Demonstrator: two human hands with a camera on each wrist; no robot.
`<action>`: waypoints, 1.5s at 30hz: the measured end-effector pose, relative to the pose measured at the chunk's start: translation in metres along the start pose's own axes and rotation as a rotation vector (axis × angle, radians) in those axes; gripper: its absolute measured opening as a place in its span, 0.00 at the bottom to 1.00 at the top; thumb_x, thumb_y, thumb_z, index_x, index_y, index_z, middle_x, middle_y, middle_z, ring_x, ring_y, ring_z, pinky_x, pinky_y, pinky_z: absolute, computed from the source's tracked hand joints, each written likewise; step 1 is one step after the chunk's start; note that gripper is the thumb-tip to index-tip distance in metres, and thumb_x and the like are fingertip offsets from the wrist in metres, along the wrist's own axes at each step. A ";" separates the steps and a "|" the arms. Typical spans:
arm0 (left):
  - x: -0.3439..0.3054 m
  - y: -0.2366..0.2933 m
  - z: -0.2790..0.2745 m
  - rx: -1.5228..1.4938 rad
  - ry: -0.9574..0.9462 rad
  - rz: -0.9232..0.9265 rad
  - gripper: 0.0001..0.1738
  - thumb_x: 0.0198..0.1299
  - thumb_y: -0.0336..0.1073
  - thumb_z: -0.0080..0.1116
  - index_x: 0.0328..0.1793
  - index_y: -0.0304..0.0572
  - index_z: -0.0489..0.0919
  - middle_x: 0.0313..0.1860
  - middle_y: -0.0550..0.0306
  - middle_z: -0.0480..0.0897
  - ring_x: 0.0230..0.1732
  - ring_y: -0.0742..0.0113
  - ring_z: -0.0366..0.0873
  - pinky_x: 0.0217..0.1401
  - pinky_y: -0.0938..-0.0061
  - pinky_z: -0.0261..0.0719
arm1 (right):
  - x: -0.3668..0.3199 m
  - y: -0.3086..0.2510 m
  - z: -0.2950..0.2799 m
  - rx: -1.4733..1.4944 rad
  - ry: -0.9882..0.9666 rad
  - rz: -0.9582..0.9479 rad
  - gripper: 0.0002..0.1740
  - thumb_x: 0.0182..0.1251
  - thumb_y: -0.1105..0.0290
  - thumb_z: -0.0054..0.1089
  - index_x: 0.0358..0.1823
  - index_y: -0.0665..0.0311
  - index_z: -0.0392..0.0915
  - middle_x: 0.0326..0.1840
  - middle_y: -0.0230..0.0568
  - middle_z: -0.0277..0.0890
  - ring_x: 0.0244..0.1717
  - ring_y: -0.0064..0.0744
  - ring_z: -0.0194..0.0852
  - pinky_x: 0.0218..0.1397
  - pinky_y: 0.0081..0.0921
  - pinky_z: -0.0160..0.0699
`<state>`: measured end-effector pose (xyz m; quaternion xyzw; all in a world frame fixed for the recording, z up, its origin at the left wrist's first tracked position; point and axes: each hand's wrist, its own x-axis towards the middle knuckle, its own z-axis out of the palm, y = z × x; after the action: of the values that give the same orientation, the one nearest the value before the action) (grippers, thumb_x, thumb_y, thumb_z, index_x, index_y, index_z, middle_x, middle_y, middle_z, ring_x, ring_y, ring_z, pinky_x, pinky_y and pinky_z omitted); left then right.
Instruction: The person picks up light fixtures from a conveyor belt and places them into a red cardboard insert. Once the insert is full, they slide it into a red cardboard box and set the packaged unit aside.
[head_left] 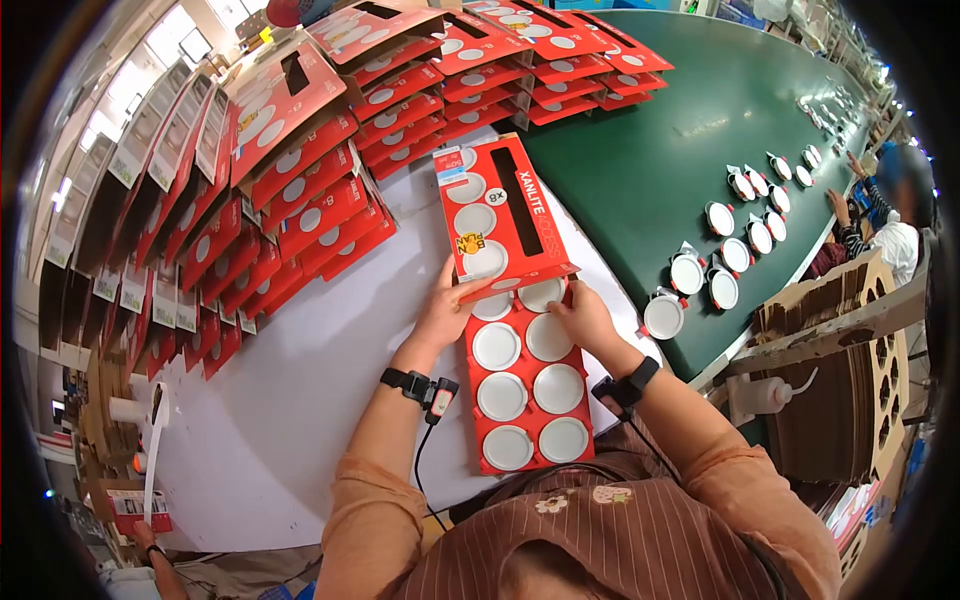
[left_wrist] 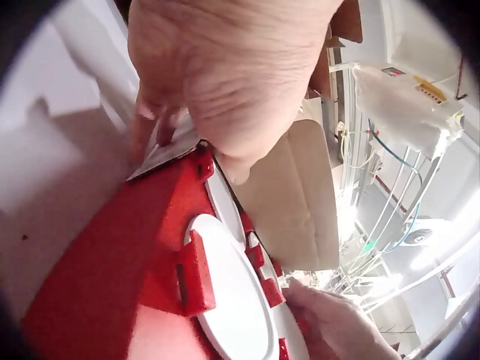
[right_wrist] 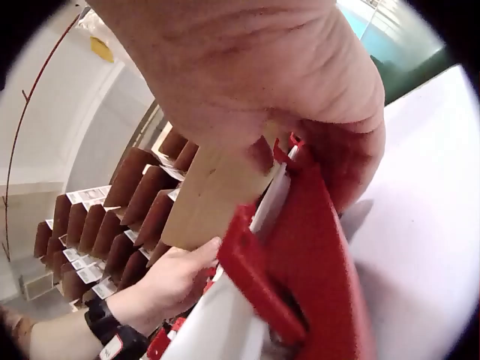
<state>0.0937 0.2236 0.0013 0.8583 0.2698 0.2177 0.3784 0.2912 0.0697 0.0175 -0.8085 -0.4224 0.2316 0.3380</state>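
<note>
A red printed cardboard box [head_left: 485, 235] with a dark window slot lies on the white table, its near end at the far end of a red tray [head_left: 525, 345]. Pairs of round white downlights [head_left: 499, 346] sit in the tray, the farthest ones partly under the box's edge. My left hand [head_left: 442, 310] grips the box's near left corner, thumb on its printed face. With my right hand [head_left: 588, 318] I pinch the tray's far right edge beside a downlight; in the right wrist view, the tray's red side [right_wrist: 307, 247] runs under the curled fingers, and the box's brown flap [right_wrist: 214, 191] stands beyond.
Stacked red boxes [head_left: 310, 190] fill the table's left and back. On the green conveyor [head_left: 620, 170] at right lie loose downlights [head_left: 686, 273]. Cardboard sheets [head_left: 815, 400] and a squeeze bottle [head_left: 765, 395] stand at lower right. Other people's hands [head_left: 840, 208] show at the far right.
</note>
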 end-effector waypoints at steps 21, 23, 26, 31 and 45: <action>-0.045 0.017 0.049 -0.434 0.274 -0.616 0.27 0.63 0.54 0.50 0.46 0.34 0.82 0.42 0.37 0.83 0.48 0.44 0.81 0.51 0.61 0.75 | 0.030 0.046 -0.009 0.237 -0.179 0.117 0.28 0.66 0.52 0.56 0.50 0.74 0.76 0.42 0.52 0.82 0.41 0.41 0.82 0.46 0.32 0.78; -0.043 0.023 0.051 -0.396 0.266 -0.628 0.25 0.63 0.51 0.49 0.50 0.34 0.80 0.43 0.35 0.82 0.47 0.43 0.81 0.50 0.59 0.75 | 0.025 0.040 -0.002 0.230 -0.202 0.164 0.25 0.66 0.58 0.57 0.50 0.76 0.76 0.39 0.46 0.81 0.37 0.31 0.80 0.41 0.28 0.78; -0.035 0.016 0.067 -0.316 0.399 -0.528 0.22 0.65 0.45 0.49 0.55 0.35 0.79 0.42 0.47 0.85 0.43 0.66 0.81 0.47 0.68 0.75 | 0.020 0.036 0.007 0.201 0.057 0.156 0.25 0.59 0.61 0.63 0.50 0.76 0.74 0.39 0.52 0.82 0.38 0.36 0.82 0.42 0.29 0.78; -0.008 0.005 0.076 -0.328 0.465 -0.568 0.21 0.65 0.45 0.51 0.50 0.32 0.80 0.35 0.47 0.84 0.34 0.65 0.80 0.40 0.68 0.75 | 0.046 0.026 0.001 0.063 0.161 0.067 0.25 0.58 0.68 0.64 0.52 0.75 0.68 0.40 0.53 0.80 0.41 0.37 0.82 0.44 0.30 0.79; 0.013 0.023 0.074 -0.418 0.516 -0.649 0.20 0.60 0.44 0.61 0.39 0.27 0.79 0.34 0.48 0.83 0.36 0.64 0.79 0.40 0.68 0.76 | 0.079 0.037 -0.015 0.131 0.138 0.029 0.20 0.64 0.62 0.58 0.47 0.73 0.74 0.43 0.62 0.79 0.48 0.56 0.79 0.50 0.41 0.76</action>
<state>0.1529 0.1799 -0.0247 0.5526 0.5600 0.3441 0.5125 0.3628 0.1159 -0.0071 -0.8046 -0.3703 0.2073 0.4154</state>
